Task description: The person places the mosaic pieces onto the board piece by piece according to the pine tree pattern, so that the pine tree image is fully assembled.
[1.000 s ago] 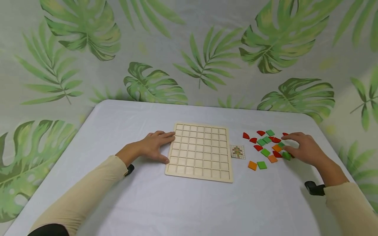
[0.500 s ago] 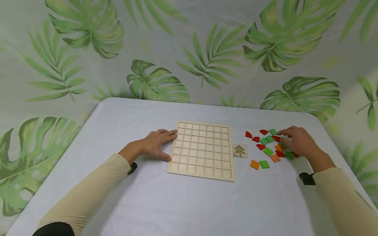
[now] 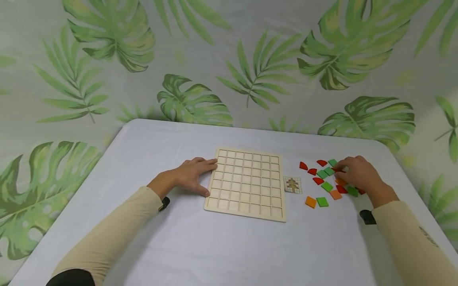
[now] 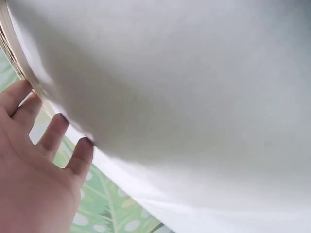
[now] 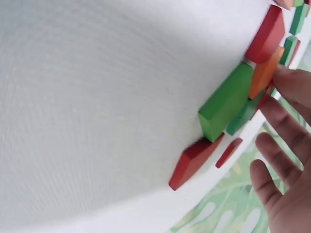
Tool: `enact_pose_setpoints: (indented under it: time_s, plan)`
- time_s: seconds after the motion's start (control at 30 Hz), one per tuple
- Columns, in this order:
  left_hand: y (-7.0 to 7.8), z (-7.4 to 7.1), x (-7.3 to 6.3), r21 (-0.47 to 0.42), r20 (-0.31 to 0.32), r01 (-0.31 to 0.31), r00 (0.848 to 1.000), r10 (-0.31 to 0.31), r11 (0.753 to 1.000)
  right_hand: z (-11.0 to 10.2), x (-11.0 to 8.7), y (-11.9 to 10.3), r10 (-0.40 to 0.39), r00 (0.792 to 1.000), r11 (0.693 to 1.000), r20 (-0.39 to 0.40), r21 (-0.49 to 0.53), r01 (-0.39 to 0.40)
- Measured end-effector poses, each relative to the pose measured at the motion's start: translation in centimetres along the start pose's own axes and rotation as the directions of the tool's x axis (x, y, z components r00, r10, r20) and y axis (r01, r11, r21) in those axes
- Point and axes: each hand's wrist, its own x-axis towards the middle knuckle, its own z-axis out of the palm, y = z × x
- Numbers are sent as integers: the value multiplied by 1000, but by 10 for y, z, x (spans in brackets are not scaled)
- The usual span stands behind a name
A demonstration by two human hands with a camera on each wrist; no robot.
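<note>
A pale wooden board (image 3: pixel 246 184) with a square grid lies flat on the white table. At its left edge is my left hand (image 3: pixel 191 174), with its fingers spread and the fingertips and thumb against the rim. The left wrist view shows this left hand (image 4: pixel 39 165) with loosely straight fingers along the board's edge (image 4: pixel 17 53). My right hand (image 3: pixel 359 172) reaches into the scattered tiles; thumb and index finger pinch a red quarter-circle tile (image 3: pixel 337 170), mostly hidden by the fingers. In the right wrist view the other fingers of the right hand (image 5: pixel 286 160) extend loosely.
A small pattern card (image 3: pixel 292 185) with a tree picture lies by the board's right edge. Several green squares (image 3: pixel 327 186), orange squares (image 3: pixel 310 202) and red quarter-circles (image 3: pixel 318 180) lie flat to its right. A leaf-print cloth (image 3: pixel 250 79) hangs behind the table.
My right hand has moved left over the tiles, and its thumb and index finger have come together on a red quarter-circle tile. The left hand stays at the board; the head view shifted slightly.
</note>
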Motion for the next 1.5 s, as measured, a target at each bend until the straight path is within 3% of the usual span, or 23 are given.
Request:
enact_pose_setpoints:
  time_s: [0.2, 0.43, 0.6, 0.83, 1.03, 1.17, 1.4, 1.5]
  plan:
    - [-1, 3, 3, -21, 16, 9, 1000, -9, 1000, 5, 0, -1, 24, 1000, 1000, 19, 8, -24]
    - [0, 0, 3, -107, 38, 35, 999, -31, 994, 5, 4, -4, 30, 999, 999, 16, 13, -30]
    - [1, 0, 1, -120, 55, 52, 997, -45, 991, 8, 7, 0, 73, 996, 994, 46, 80, -76]
    - [1, -1, 0, -125, 47, 40, 998, -34, 991, 3, 2, -2, 56, 998, 987, -14, 155, -54]
    - [0, 1, 2, -140, 40, 53, 998, -47, 989, 0, -2, -2, 94, 995, 981, -27, 170, -88]
    - [-1, 2, 0, -120, 41, 49, 998, -44, 992, -1, -3, -10, 59, 996, 977, -67, 209, -44]
    - [0, -2, -2, -109, 25, 46, 999, -43, 993, 2, 4, -53, -83, 994, 955, -68, 279, 99]
    - [1, -1, 0, -128, 31, 44, 999, -40, 991, 4, 7, -64, -93, 991, 954, -93, 276, 116]
